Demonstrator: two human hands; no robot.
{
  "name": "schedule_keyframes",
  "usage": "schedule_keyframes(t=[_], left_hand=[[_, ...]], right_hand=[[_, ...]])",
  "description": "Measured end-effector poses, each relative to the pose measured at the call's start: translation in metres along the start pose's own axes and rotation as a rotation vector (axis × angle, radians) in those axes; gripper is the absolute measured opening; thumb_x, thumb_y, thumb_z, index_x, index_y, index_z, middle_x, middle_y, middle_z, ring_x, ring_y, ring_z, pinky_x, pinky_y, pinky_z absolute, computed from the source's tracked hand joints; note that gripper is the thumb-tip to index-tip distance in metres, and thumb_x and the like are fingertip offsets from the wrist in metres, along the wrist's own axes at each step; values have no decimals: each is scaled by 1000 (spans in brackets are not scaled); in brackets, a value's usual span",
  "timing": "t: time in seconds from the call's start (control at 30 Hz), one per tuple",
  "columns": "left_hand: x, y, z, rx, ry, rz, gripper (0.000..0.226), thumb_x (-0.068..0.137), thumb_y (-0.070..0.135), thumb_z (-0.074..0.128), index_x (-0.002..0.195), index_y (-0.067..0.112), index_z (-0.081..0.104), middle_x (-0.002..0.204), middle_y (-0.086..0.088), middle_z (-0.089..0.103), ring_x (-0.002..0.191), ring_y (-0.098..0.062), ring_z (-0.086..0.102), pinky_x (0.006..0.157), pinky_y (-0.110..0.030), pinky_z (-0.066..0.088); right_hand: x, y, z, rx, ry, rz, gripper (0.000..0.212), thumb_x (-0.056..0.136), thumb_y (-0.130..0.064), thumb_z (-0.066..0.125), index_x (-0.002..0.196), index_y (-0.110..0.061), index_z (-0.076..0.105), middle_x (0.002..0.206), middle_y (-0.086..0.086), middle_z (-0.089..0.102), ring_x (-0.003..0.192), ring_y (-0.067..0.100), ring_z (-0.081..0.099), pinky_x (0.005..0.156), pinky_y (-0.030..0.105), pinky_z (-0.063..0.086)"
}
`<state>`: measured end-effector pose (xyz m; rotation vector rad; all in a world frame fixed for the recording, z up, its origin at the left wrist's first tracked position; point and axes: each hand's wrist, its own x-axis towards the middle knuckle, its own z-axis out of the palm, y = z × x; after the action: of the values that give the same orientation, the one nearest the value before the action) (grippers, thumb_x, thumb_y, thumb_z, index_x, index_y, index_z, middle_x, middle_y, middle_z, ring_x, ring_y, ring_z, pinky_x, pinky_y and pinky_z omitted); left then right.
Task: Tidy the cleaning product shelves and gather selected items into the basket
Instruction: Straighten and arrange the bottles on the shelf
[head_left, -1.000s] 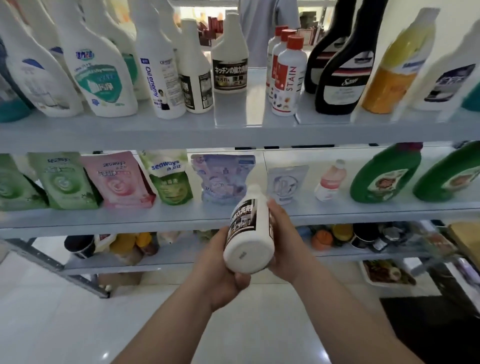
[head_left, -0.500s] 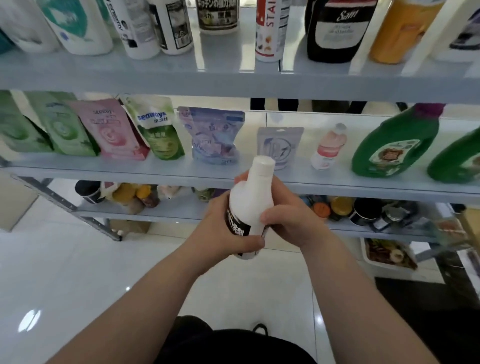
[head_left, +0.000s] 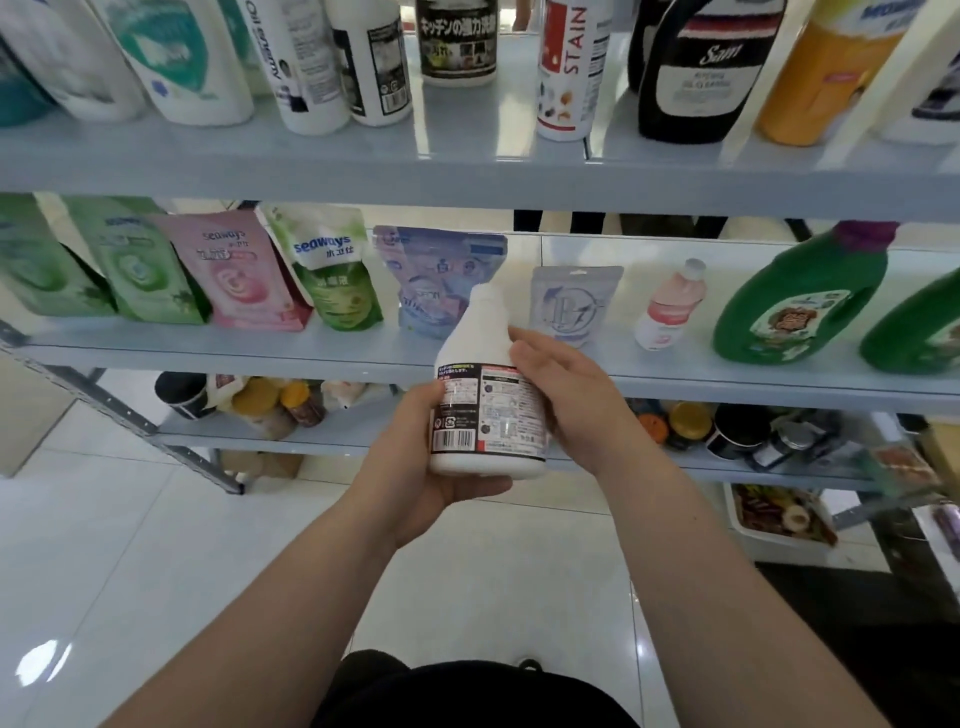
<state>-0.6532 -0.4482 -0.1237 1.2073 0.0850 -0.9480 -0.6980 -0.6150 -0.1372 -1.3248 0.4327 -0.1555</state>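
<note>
Bottle (head_left: 485, 364) upright, left fingers (head_left: 475, 488) clasped under base, right fingers (head_left: 530, 358) clasped round side.

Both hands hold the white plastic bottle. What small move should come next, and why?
Probably lift the white plastic bottle toward the bare spot on the grey top shelf, beside the matching black-labelled bottle. The left hand and right hand grip it upright, and no basket shows.
</note>
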Motion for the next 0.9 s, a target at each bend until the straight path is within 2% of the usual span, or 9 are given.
schedule_keyframes(t=[0.07,0.13,0.27,0.37,0.43,0.57,0.67,0.83,0.9], left_hand=[[0,4,-15,-7,68,12,36,103,40,46,111,15,71,104,-16,78,78,-31,76,52,-39,58],[-1,11,-35,-83,65,-13,31,101,40,50,106,18,72,95,-10,78,71,-27,74,46,-34,55],[-6,29,-74,-464,-224,-275,40,86,37,61,116,14,77,107,-18,72,86,-38,73,39,-30,55],[-14,40,-99,-603,-438,-376,45,74,26,70,111,3,77,106,-26,72,84,-42,75,41,-32,58],[-15,46,-115,-560,-460,-391,45,76,29,68,111,2,76,103,-25,73,80,-41,75,42,-32,58],[-15,56,-148,-252,-326,-258,52,98,53,52,131,15,64,118,-21,71,97,-48,71,53,-35,61],[-24,60,-167,-23,-326,-81,64,87,66,60,129,18,65,121,-17,73,106,-40,71,64,-40,61],[-29,62,-182,69,-287,78,64,85,49,68,138,16,55,122,-17,72,106,-40,72,71,-49,60],[-29,59,-183,42,-258,8,52,93,56,52,128,19,65,115,-13,76,97,-35,75,69,-47,60]], right_hand=[[4,-3,15,-124,48,5,24,72,-59,73,92,-49,79,105,-9,79,100,13,74,98,46,58],[9,-2,34,-86,92,43,34,79,-61,68,96,-34,80,99,-4,79,97,17,73,96,48,57],[12,13,85,287,-44,179,59,95,-60,56,130,-14,68,114,9,73,99,25,68,83,33,51],[12,21,124,440,-107,233,58,74,-65,72,108,-19,80,102,15,54,89,23,46,93,36,35],[14,25,144,463,-98,209,54,75,-65,72,103,-19,82,104,16,51,88,25,43,96,39,37],[15,26,173,383,-5,87,64,79,-54,77,126,-13,64,108,12,75,98,27,74,83,42,61],[9,26,191,207,119,-21,75,69,-44,85,134,-21,56,113,8,76,100,27,75,78,40,61],[-8,24,204,169,269,-87,35,91,-35,73,125,-29,68,118,2,77,109,24,73,85,39,61],[-17,21,202,155,291,-110,20,101,-28,64,120,-31,71,120,0,76,113,23,71,87,37,61]])
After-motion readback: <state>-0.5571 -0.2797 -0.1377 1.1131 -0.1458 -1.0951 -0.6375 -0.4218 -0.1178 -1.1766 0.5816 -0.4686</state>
